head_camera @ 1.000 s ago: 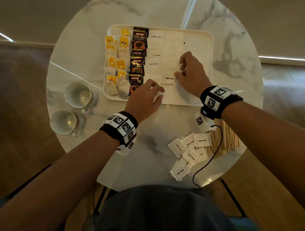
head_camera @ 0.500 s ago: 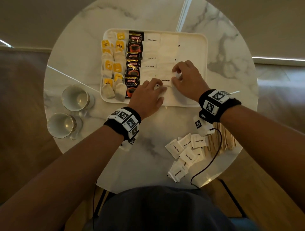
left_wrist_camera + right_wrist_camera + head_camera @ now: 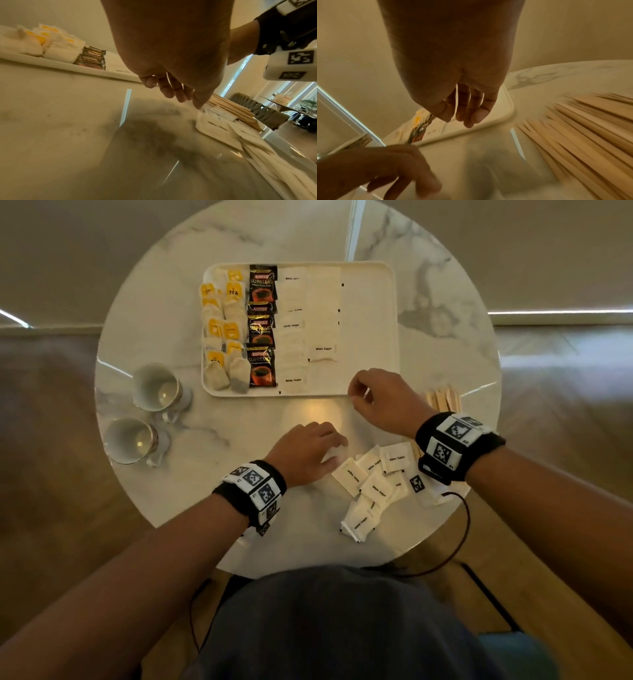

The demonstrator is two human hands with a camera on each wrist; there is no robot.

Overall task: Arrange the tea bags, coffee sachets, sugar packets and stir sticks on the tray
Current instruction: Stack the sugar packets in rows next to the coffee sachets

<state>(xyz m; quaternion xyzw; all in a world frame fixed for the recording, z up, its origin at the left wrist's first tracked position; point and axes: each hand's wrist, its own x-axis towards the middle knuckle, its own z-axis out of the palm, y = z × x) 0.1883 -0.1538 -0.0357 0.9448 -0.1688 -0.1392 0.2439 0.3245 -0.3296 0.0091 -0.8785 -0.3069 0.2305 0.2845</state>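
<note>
The white tray (image 3: 370,320) holds two columns of tea bags (image 3: 222,337), a column of coffee sachets (image 3: 262,330) and two columns of sugar packets (image 3: 323,349); its right third is bare. A loose pile of sugar packets (image 3: 373,484) lies on the table near me. My left hand (image 3: 329,453) reaches over the table with relaxed fingers (image 3: 171,89), their tips at the pile's left edge (image 3: 223,128), holding nothing. My right hand (image 3: 363,395) hovers over the tray's near right corner, fingers (image 3: 467,112) hanging loosely, empty. Wooden stir sticks (image 3: 443,400) lie under my right wrist.
Two cups (image 3: 156,386) (image 3: 128,440) stand left of the tray on the round marble table (image 3: 239,474). The stir sticks (image 3: 582,128) fan out along the table's right edge. A black cable (image 3: 466,529) hangs from my right wrist past the table rim.
Both hands have drawn back off the tray toward me. The left hand went down to the loose sugar pile; the right pulled back to the tray's near right corner. One more sugar packet lies at the first column's near end.
</note>
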